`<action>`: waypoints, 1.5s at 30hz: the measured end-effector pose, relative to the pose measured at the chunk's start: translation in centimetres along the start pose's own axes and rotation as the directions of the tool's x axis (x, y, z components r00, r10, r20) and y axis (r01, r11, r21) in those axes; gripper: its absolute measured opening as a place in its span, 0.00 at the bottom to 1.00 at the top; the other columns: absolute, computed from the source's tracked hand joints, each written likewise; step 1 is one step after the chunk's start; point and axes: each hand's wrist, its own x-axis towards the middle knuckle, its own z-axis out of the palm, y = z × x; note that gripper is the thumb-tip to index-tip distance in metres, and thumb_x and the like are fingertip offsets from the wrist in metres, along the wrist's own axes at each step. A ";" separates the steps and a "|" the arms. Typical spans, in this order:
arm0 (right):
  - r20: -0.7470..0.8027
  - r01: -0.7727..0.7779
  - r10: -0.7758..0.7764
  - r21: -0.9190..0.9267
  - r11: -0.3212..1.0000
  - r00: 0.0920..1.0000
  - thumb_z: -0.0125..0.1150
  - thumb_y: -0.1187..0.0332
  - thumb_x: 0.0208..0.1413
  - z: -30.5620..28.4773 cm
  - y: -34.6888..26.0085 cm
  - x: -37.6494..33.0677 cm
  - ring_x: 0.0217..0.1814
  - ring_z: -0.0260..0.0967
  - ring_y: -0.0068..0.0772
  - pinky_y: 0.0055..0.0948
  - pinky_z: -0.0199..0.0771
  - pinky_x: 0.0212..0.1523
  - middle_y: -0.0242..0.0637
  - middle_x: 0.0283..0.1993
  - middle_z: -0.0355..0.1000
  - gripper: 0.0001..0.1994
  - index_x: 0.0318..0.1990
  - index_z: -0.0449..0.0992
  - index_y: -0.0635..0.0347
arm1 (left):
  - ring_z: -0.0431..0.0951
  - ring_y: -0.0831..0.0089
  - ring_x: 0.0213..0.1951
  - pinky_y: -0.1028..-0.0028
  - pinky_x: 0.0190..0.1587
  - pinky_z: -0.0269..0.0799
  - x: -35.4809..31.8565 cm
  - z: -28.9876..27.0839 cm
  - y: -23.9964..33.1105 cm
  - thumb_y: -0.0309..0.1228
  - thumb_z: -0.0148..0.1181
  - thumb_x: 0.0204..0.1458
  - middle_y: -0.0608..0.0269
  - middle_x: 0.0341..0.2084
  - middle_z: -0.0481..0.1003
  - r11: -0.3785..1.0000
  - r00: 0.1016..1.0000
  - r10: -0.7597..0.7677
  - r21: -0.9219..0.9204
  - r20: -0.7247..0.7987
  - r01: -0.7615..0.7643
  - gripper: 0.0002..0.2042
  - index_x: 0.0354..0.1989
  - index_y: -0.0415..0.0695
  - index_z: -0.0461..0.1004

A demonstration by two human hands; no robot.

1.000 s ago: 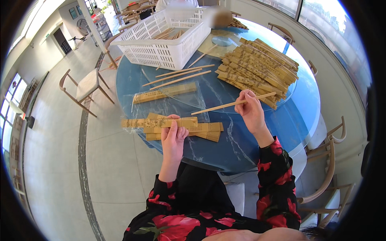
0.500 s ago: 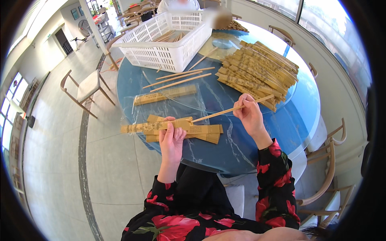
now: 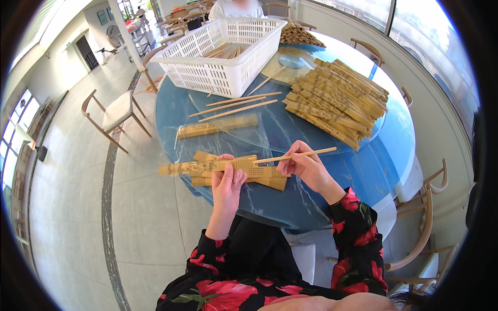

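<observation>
My left hand [image 3: 226, 179] is closed around a golden-brown paper chopstick sleeve [image 3: 191, 167], held level above the table's near edge. Pinched in my right hand [image 3: 308, 169] is a pale wooden chopstick [image 3: 324, 151], its left end at the sleeve's right end. Whether that tip is inside the sleeve, I cannot tell. More loose sleeves [image 3: 274, 182] lie crossed beneath my left hand. Just beyond them, a clear plastic bag [image 3: 262, 136] lies flat with a filled-looking sleeve [image 3: 220, 126] in or under it. Several bare chopsticks [image 3: 238, 110] rest farther back.
A white slotted plastic basket [image 3: 215, 72] with chopsticks inside stands at the far left of the round blue table [image 3: 306, 207]. A large stack of sleeves [image 3: 337, 103] lies on the right, a brown pile [image 3: 301, 36] behind. Wooden chairs [image 3: 116, 110] surround the table; a person [image 3: 236, 10] sits opposite.
My right hand has moved left and down with the chopstick, closer to my left hand. The chopstick now lies flatter, its left end still by the sleeve. The whole view has shifted slightly.
</observation>
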 end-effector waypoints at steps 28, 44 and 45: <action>0.133 -0.018 0.046 -0.209 0.978 0.990 0.51 0.65 0.72 0.5 -0.6 -0.6 0.43 0.71 0.20 0.23 0.72 0.47 0.34 0.40 0.75 0.13 0.57 0.68 0.62 | 0.56 0.82 0.24 0.77 0.32 0.56 -0.3 0.4 -0.6 0.33 0.46 0.71 0.74 0.19 0.57 0.988 0.993 -0.097 -0.112 0.063 0.104 0.07 0.52 0.48 0.65; 0.140 -0.128 0.186 -0.345 0.930 0.973 0.52 0.70 0.69 0.7 -0.6 -0.4 0.37 0.69 0.18 0.20 0.69 0.40 0.30 0.34 0.71 0.14 0.59 0.64 0.60 | 0.70 0.75 0.40 0.74 0.47 0.66 4.1 2.8 3.8 0.44 0.44 0.72 0.61 0.43 0.69 0.956 0.961 0.091 -0.248 -0.261 -0.158 0.20 0.63 0.42 0.63; 0.144 -0.132 0.191 -0.344 0.930 0.971 0.52 0.70 0.69 0.9 -0.5 -0.4 0.37 0.69 0.18 0.20 0.69 0.40 0.30 0.34 0.71 0.14 0.59 0.64 0.60 | 0.69 0.75 0.39 0.74 0.46 0.66 5.1 1.9 4.2 0.44 0.43 0.72 0.63 0.41 0.69 0.935 0.954 0.109 -0.297 -0.279 -0.193 0.20 0.61 0.41 0.64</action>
